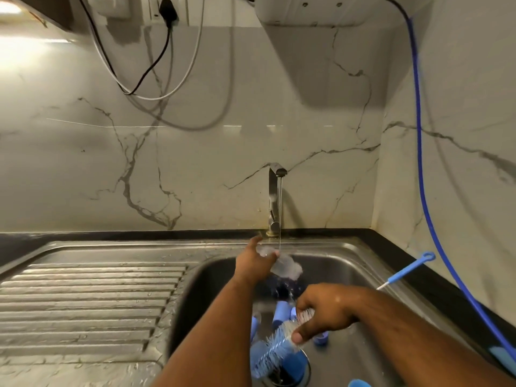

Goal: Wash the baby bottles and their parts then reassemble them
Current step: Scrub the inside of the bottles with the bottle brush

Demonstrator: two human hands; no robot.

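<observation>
now left hand [252,263] grips clear bottle [282,265] under tap stream; right hand [325,314] fingers clasp bottle brush [279,347] over sink.

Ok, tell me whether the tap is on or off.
On. A thin stream of water falls from the tap onto the clear bottle that the left hand holds over the sink.

Warm glare enters at 10 o'clock. Wall unit [321,9] casts shadow at 1 o'clock. Bottle [287,266] is motion-blurred; edges bow.
</observation>
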